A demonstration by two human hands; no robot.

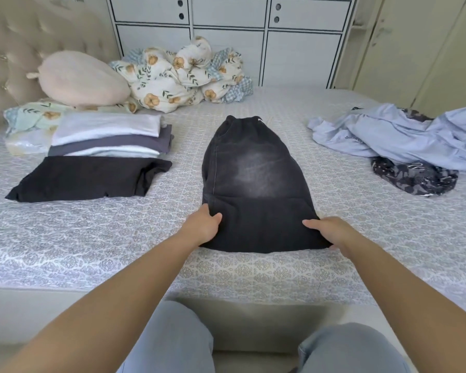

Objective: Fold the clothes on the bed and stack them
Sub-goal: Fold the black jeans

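Left hand [203, 225] and right hand [327, 231] apart, gripping near corners of black jeans [253, 181] by bed edge [226, 289]; folded stack [108, 138] left, unfolded pile [404, 138] right, bare sheet between

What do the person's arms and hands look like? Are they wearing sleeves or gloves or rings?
Both arms are bare all the way up, with no sleeves in view. The left hand and right hand wear no gloves, and no watch or bracelet shows on either wrist. The fingers are mostly hidden, so rings cannot be ruled out. Lower down, the person wears light grey-blue trousers.
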